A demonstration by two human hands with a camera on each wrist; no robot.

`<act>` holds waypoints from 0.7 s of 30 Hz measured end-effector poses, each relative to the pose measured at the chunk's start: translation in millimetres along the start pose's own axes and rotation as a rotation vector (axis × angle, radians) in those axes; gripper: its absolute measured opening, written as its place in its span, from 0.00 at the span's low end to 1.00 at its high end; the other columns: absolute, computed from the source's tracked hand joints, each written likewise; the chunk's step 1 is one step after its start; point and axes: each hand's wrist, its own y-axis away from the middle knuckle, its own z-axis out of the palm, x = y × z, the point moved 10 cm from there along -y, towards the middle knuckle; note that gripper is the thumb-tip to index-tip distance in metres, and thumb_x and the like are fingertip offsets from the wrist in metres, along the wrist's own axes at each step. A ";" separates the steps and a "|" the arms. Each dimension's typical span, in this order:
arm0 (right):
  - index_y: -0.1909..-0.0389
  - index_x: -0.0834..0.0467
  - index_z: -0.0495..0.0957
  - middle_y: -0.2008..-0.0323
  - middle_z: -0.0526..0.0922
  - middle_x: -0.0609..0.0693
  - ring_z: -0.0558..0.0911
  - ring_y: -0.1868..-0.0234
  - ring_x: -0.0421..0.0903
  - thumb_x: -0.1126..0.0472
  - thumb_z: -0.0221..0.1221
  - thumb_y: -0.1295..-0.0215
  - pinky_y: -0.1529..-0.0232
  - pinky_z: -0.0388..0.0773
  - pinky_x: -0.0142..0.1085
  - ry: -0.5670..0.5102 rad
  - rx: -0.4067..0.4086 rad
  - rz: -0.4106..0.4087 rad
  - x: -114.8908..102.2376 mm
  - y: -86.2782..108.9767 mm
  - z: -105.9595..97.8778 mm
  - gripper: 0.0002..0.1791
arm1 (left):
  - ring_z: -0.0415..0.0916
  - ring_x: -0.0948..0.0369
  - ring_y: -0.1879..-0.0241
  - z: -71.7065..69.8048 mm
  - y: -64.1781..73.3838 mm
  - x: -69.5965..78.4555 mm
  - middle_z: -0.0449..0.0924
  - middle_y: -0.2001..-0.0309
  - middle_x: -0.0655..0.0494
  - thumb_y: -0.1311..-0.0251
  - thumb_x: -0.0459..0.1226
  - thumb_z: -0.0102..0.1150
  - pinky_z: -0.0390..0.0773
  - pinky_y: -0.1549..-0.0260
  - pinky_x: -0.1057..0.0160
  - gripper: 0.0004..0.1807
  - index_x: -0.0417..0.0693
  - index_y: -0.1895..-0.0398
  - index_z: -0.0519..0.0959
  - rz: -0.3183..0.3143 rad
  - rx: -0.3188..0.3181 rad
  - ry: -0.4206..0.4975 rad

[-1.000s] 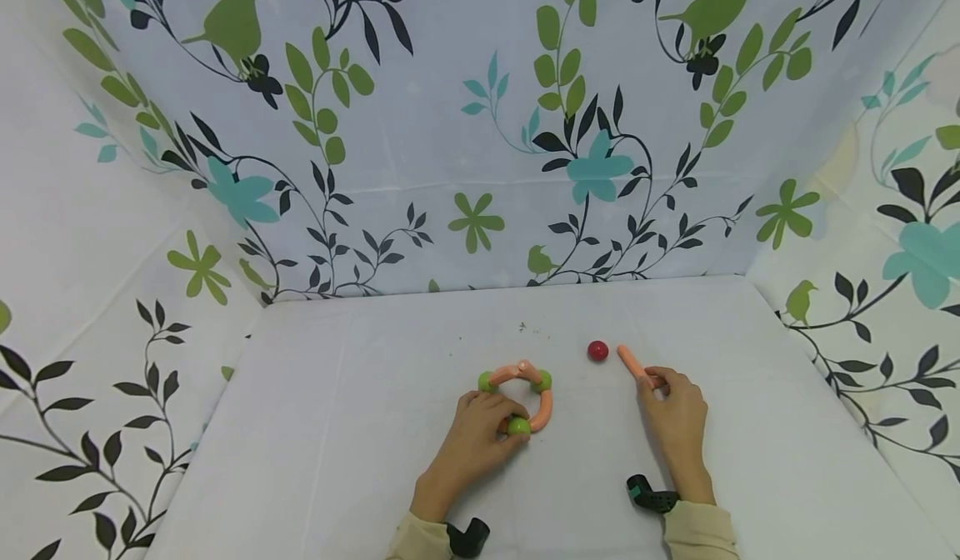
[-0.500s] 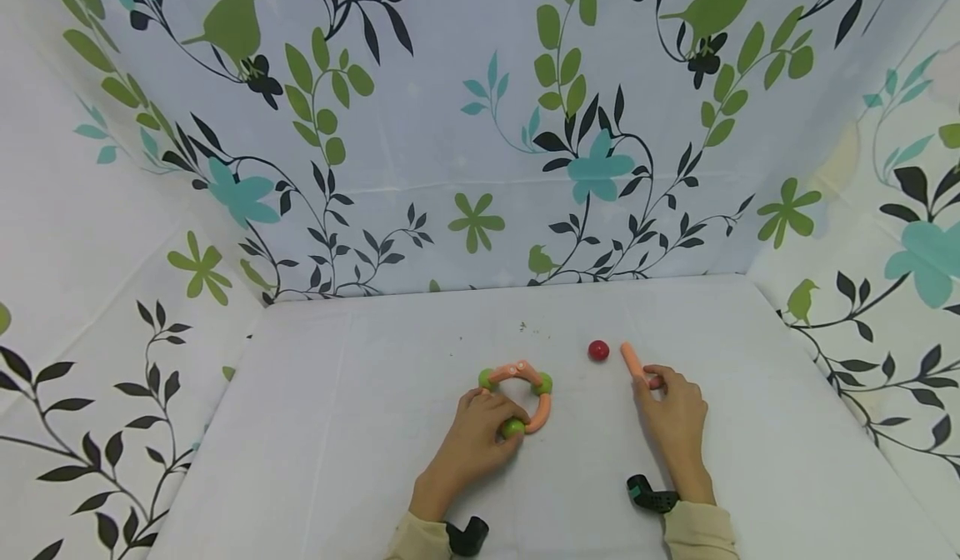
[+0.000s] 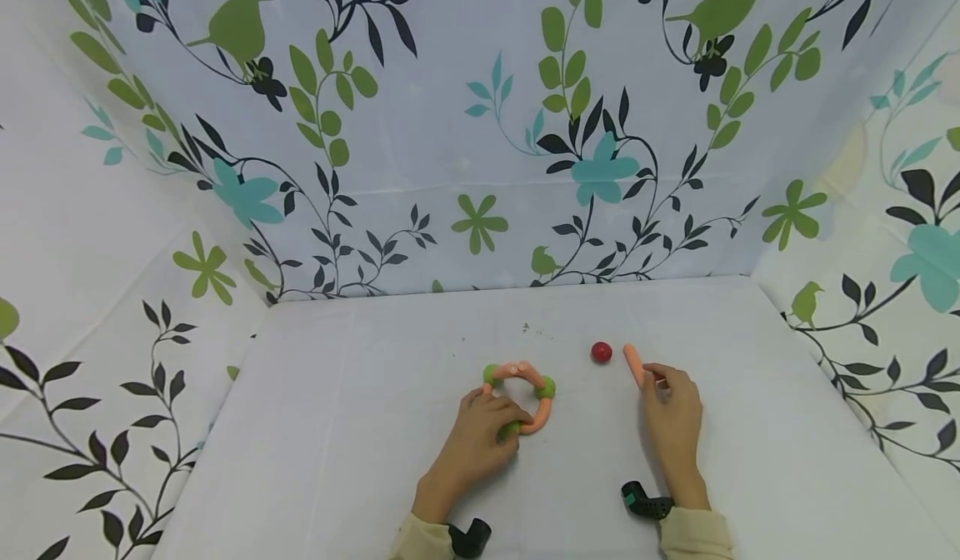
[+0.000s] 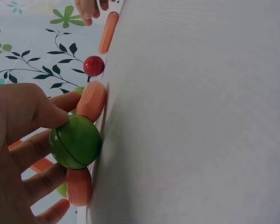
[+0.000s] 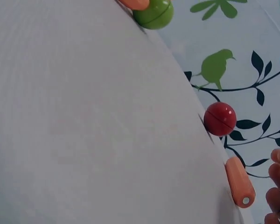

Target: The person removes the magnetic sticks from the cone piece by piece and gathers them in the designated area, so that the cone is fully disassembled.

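Note:
A ring of curved orange rods (image 3: 545, 417) joined by green balls lies on the white table. My left hand (image 3: 476, 435) holds its near side, with the thumb on one green ball (image 4: 75, 142) and the fingers spread behind it. To the right, a straight orange rod (image 3: 633, 364) lies on the table, a silver dot in its end (image 5: 245, 200) facing the right wrist camera. My right hand (image 3: 673, 410) is beside the rod's near end. In the right wrist view its loosely bent fingers (image 5: 278, 175) show a gap from the rod.
A shiny red ball (image 3: 602, 352) sits just left of the straight rod, between it and the ring. Behind the table (image 3: 360, 393) hangs a cloth (image 3: 420, 110) printed with leaves and birds, and more of it covers both sides.
The straight rod has turned slightly, and my right fingers have eased off it. Under my left hand the near green ball has shifted a little left and is more covered.

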 end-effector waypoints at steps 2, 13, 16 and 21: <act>0.50 0.65 0.84 0.58 0.85 0.59 0.76 0.58 0.42 0.69 0.59 0.27 0.55 0.67 0.30 -0.052 0.006 -0.031 -7.6 4.8 3.5 0.10 | 0.81 0.61 0.48 0.6 0.3 -1.2 0.88 0.56 0.66 0.47 0.29 0.62 0.67 0.31 0.39 0.19 0.58 0.55 0.89 -0.013 -0.009 0.003; 0.44 0.54 0.83 0.52 0.87 0.52 0.77 0.56 0.34 0.69 0.60 0.27 0.55 0.74 0.20 -0.238 -0.314 -0.155 -52.9 31.4 59.4 0.15 | 0.79 0.61 0.52 0.0 1.0 -7.1 0.86 0.60 0.66 0.44 0.27 0.59 0.70 0.34 0.45 0.19 0.58 0.59 0.90 -0.042 0.020 0.025; 0.41 0.52 0.81 0.51 0.86 0.50 0.78 0.55 0.35 0.69 0.61 0.28 0.54 0.77 0.25 -0.252 -0.384 -0.215 -63.0 38.9 67.4 0.18 | 0.80 0.60 0.51 -2.4 0.9 -5.6 0.87 0.61 0.65 0.44 0.27 0.59 0.72 0.37 0.46 0.17 0.58 0.62 0.90 -0.035 0.049 0.031; 0.39 0.53 0.80 0.48 0.86 0.49 0.80 0.52 0.42 0.70 0.64 0.31 0.53 0.79 0.31 -0.302 -0.449 -0.317 -78.1 44.9 71.8 0.21 | 0.79 0.59 0.49 -3.8 -1.9 -5.5 0.87 0.60 0.64 0.42 0.25 0.57 0.74 0.39 0.46 0.17 0.57 0.64 0.89 -0.038 0.071 0.044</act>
